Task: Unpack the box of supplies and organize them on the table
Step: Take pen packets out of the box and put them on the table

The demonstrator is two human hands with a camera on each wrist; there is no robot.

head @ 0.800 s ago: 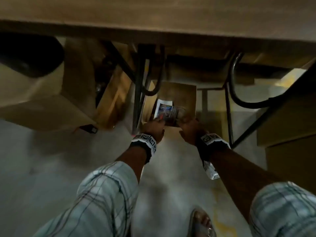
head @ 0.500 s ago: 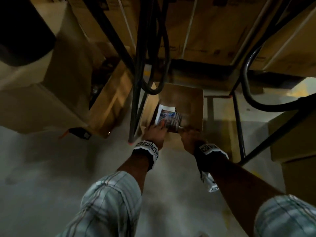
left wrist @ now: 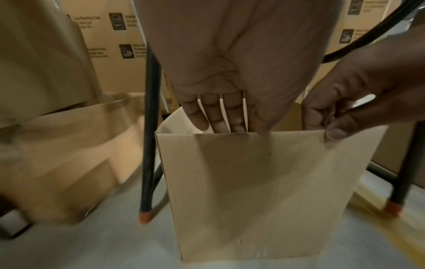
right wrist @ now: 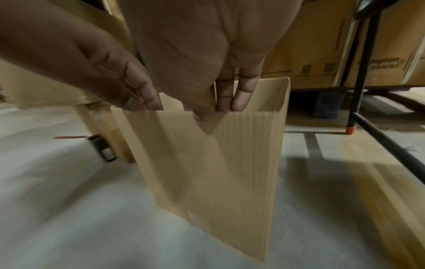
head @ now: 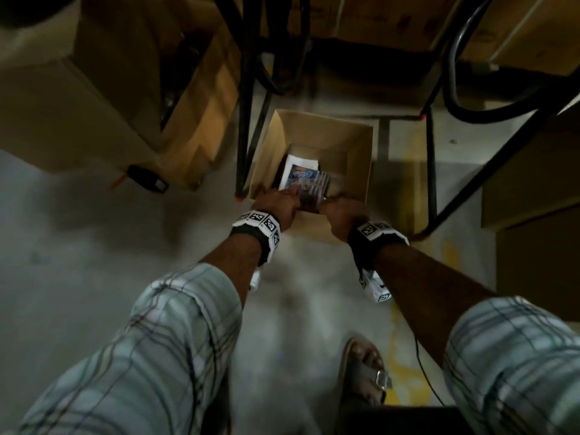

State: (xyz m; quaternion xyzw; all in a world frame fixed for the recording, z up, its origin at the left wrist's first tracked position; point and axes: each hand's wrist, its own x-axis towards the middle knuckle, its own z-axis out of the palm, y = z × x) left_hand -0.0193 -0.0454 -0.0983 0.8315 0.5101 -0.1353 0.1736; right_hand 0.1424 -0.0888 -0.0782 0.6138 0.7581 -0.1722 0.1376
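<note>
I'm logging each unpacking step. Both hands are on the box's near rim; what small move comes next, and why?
Probably lift the box out from beside the table leg: left hand and right hand both grip its near wall, packets inside.

I count one open cardboard box on the floor, and inside it one printed packet that I can make out; anything beneath it is hidden from me. Two hands are at the near rim: one left hand and one right hand, each wearing one marker band, so two bands. Two larger cartons sit to the left. I see three orange-tipped frame feet across the views. One sandalled foot shows below, plus two checked sleeves.
</note>
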